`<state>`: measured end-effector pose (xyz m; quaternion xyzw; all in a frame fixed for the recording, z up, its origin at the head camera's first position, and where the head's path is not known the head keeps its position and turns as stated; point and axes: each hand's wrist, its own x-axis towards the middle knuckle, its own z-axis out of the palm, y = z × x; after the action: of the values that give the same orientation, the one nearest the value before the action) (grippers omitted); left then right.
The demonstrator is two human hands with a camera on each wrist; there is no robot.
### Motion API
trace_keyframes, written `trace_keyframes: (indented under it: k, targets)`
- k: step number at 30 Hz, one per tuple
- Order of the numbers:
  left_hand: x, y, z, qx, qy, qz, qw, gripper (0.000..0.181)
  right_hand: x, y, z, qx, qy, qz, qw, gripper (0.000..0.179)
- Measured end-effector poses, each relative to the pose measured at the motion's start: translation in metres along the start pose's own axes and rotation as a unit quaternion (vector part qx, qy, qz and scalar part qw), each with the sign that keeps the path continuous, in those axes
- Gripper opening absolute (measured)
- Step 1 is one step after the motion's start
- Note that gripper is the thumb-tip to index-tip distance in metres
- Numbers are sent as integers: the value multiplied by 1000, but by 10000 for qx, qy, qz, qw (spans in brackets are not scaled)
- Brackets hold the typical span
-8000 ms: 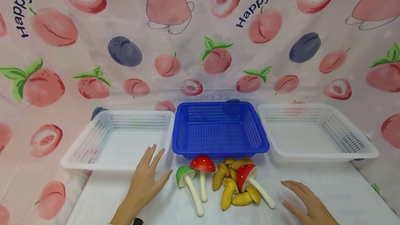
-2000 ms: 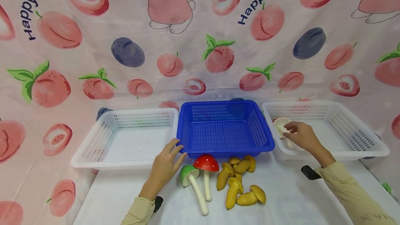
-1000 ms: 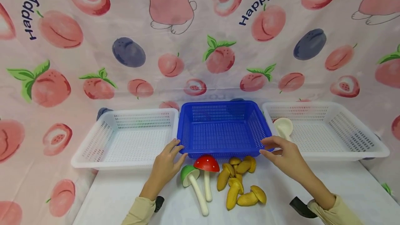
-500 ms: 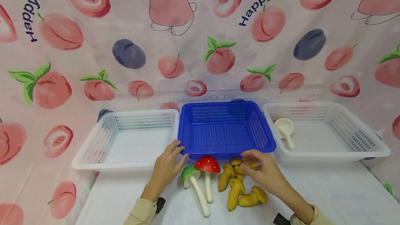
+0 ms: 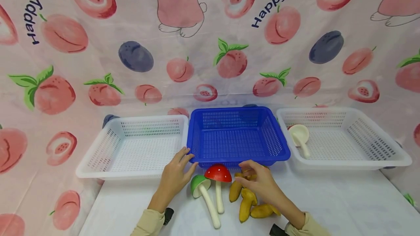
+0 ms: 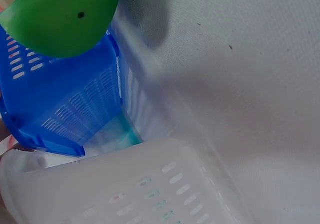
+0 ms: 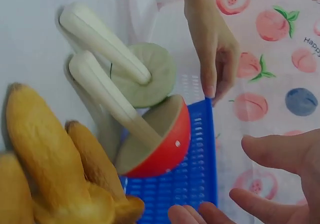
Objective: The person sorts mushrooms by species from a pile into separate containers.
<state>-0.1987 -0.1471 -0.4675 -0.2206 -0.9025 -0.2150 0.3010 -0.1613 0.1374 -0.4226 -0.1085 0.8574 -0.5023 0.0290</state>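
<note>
Right hand spread, empty, above yellow mushrooms; left hand relaxed at blue basket. Upturned mushroom apparently done, in frame-right white basket; green-capped mushroom, red-capped mushroom, yellow ones left, lower centre.

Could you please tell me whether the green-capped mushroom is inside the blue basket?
No, the green-capped mushroom lies on the white tablecloth in front of the blue basket.

A fruit-print backdrop behind a white table suggests a staged set-up
</note>
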Motion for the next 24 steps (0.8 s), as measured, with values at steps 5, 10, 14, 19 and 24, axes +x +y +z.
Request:
trace_keyframes:
  k: [5,10,14,19,24]
  targets:
    - [0,0,1,-2,45,60,10000,28,5,5,16,-82,111,178,9997,40]
    - [0,0,0,43,104,113,9999,27,11,7,32,-87,163,363,9992,47]
    - [-1,-2,-1,64,181,163,9997,28,16,10,45,-173,244,400,9988,53]
    - [0,-4,0,43,242,250,9994,29,24,15,59,-99,366,370,9986,60]
    - [1,-2,2,19,210,233,9995,31,27,18,69,-225,348,410,9983,71]
